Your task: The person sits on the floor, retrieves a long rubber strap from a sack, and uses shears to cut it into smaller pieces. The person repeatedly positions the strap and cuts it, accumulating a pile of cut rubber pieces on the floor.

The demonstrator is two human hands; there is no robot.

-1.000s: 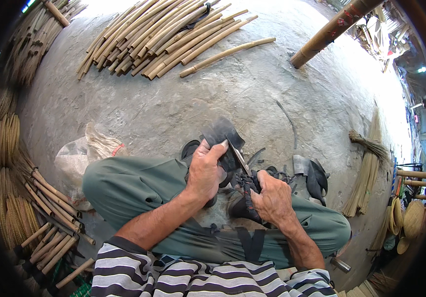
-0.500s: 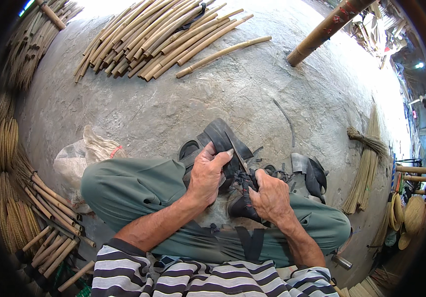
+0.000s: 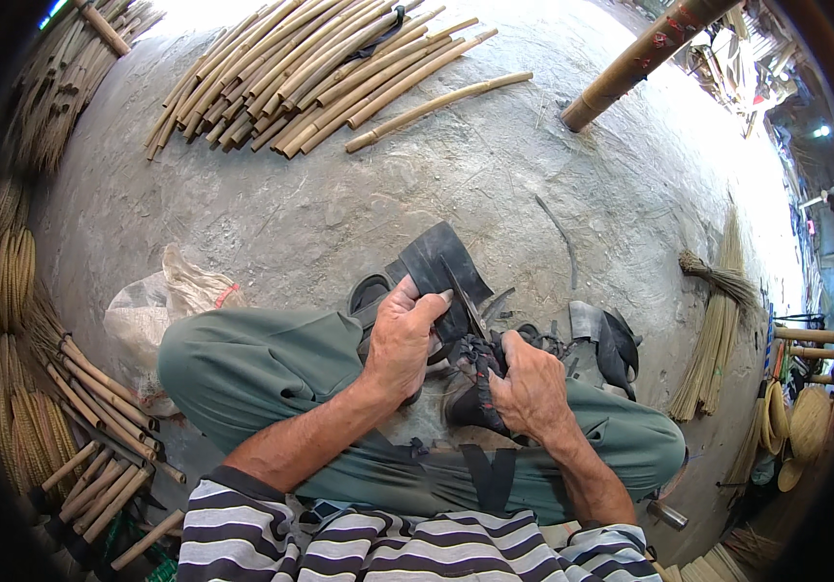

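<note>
My left hand (image 3: 398, 339) pinches a black rubber sheet (image 3: 448, 248) between thumb and fingers, above the floor between my bent legs. Scissors (image 3: 476, 316) with dark wrapped handles are gripped in my right hand (image 3: 535, 390), fingers closed round them. Their blades point up and away from me and lie across the rubber sheet, beside my left thumb. The lower part of the sheet is hidden behind my left hand. A black sandal (image 3: 368, 293) shows partly just left of the sheet.
Bamboo poles (image 3: 310, 82) lie in a heap at the far side, with one thick pole (image 3: 645, 63) to their right. Black scraps (image 3: 619, 349) rest by my right knee, near a straw broom (image 3: 713, 339). At left are a pale sack (image 3: 199, 281) and stacked bamboo handles (image 3: 112, 403).
The rubber sheet has shifted slightly away from me and tilted, showing more of its face. The scissor blades show wider near their pivot. Both hands stay nearly in place.
</note>
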